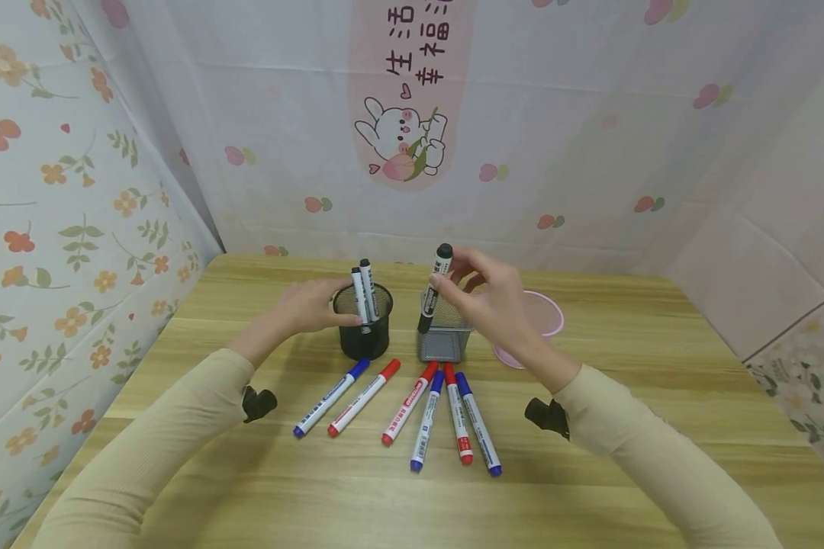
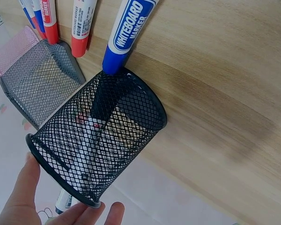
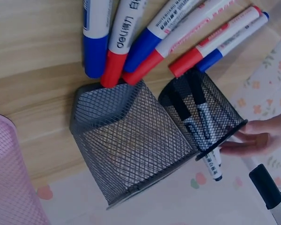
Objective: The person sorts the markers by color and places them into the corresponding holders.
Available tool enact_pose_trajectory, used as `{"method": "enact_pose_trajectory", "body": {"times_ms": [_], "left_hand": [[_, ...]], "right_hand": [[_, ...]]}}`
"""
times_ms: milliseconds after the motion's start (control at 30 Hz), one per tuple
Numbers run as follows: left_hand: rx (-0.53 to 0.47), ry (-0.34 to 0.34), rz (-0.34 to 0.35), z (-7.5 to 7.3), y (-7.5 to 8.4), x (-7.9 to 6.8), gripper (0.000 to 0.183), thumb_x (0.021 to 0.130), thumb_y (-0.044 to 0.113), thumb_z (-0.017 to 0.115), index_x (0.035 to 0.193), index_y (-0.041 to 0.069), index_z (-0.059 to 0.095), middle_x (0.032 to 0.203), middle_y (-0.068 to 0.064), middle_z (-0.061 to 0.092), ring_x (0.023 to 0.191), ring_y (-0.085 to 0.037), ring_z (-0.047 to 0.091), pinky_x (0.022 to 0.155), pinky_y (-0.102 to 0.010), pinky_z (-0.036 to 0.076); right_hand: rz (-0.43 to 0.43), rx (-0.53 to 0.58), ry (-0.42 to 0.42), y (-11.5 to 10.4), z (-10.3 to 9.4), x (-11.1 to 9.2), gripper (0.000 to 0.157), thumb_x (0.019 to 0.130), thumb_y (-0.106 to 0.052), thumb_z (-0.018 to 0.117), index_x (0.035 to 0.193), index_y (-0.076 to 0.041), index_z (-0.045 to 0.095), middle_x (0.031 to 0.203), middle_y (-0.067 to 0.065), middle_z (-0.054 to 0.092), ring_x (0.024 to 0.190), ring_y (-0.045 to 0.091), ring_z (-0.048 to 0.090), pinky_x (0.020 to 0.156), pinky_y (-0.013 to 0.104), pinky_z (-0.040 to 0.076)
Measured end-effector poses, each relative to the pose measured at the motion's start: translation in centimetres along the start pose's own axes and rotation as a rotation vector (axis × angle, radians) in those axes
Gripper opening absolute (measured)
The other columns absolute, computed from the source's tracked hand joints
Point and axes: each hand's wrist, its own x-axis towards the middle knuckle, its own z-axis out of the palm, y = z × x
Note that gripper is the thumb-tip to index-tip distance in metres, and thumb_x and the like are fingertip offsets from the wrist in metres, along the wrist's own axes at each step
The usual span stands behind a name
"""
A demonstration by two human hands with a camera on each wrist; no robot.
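Observation:
My left hand grips the rim of a round black mesh pen holder, its thumb and fingers at the top edge. Two black-capped whiteboard markers stand inside, leaning on the rim. Up to the right, my right hand pinches another black whiteboard marker between thumb and fingers. That marker is held nearly upright, slightly tilted, and overlaps a square grey mesh pen holder in the head view. In the right wrist view the held marker shows at the lower right; the right hand is out of that frame.
Red and blue whiteboard markers, such as a blue one and a red one, lie fanned on the wooden table before the holders. A pink mesh holder stands right of the grey one. A printed curtain hangs behind.

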Motion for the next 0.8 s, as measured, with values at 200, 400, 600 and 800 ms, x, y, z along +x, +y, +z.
{"method": "enact_pose_trajectory", "body": {"times_ms": [200, 400, 600, 800], "left_hand": [[0.004, -0.004, -0.015, 0.0, -0.1, 0.1, 0.072, 0.075, 0.046, 0.065, 0.133, 0.011, 0.040, 0.126, -0.014, 0.046, 0.111, -0.033, 0.045, 0.077, -0.048, 0.039], [0.008, 0.004, -0.004, 0.0, 0.0, 0.1, 0.070, 0.075, 0.046, 0.065, 0.132, 0.012, 0.042, 0.125, -0.012, 0.048, 0.108, -0.031, 0.047, 0.069, -0.042, 0.041], [0.007, 0.012, 0.003, 0.0, -0.1, 0.1, 0.070, 0.074, 0.045, 0.066, 0.131, 0.012, 0.042, 0.123, -0.013, 0.049, 0.105, -0.030, 0.049, 0.072, -0.044, 0.042], [-0.008, 0.008, -0.007, 0.0, -0.2, 0.1, 0.070, 0.074, 0.046, 0.065, 0.130, 0.010, 0.044, 0.123, -0.013, 0.050, 0.107, -0.031, 0.048, 0.080, -0.048, 0.039]], "right_hand": [[0.007, -0.024, 0.004, 0.0, 0.7, 1.4, 0.025, 0.078, -0.016, 0.067, 0.098, -0.002, 0.061, 0.078, 0.001, 0.058, 0.071, 0.010, 0.053, 0.060, 0.027, 0.047], [0.044, -0.040, -0.013, 0.0, 1.8, 2.6, 0.028, 0.080, -0.020, 0.066, 0.101, -0.002, 0.060, 0.081, 0.002, 0.058, 0.072, 0.010, 0.053, 0.062, 0.029, 0.047], [0.074, -0.053, -0.028, 0.2, 2.7, 3.6, 0.031, 0.081, -0.024, 0.064, 0.105, -0.004, 0.059, 0.083, 0.001, 0.059, 0.074, 0.010, 0.052, 0.064, 0.024, 0.046], [0.097, -0.027, -0.049, 0.3, 3.5, 4.6, 0.035, 0.081, -0.025, 0.064, 0.107, -0.002, 0.059, 0.084, 0.002, 0.059, 0.073, 0.010, 0.053, 0.064, 0.023, 0.045]]}}
